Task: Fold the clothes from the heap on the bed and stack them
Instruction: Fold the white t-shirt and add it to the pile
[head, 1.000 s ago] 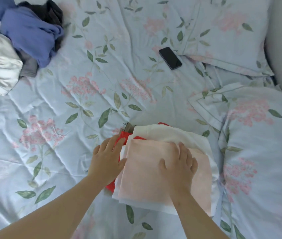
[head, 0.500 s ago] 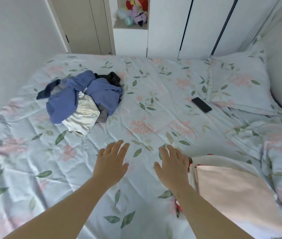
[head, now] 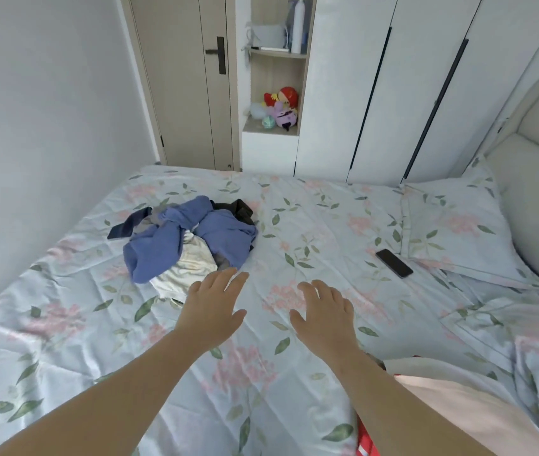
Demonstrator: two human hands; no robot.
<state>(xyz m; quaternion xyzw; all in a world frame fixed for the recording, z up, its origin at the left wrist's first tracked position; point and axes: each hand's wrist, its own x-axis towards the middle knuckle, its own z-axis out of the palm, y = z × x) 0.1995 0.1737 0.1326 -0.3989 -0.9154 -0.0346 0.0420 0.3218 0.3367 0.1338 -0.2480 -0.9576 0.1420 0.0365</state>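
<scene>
Heap of clothes [head: 189,240] lies at eleven o'clock, just beyond the left hand [head: 215,304]. It and the right hand [head: 324,314] are spread flat, holding nothing. The folded stack [head: 452,399] sits at four o'clock. Pulling the tangled blue garment [head: 228,235] could drag other pieces along.

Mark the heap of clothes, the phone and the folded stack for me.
heap of clothes [head: 222,238], head view, on the blue garment lying on top.
phone [head: 394,263], head view, middle of its dark screen.
folded stack [head: 465,409], head view, on the pink top piece.
</scene>
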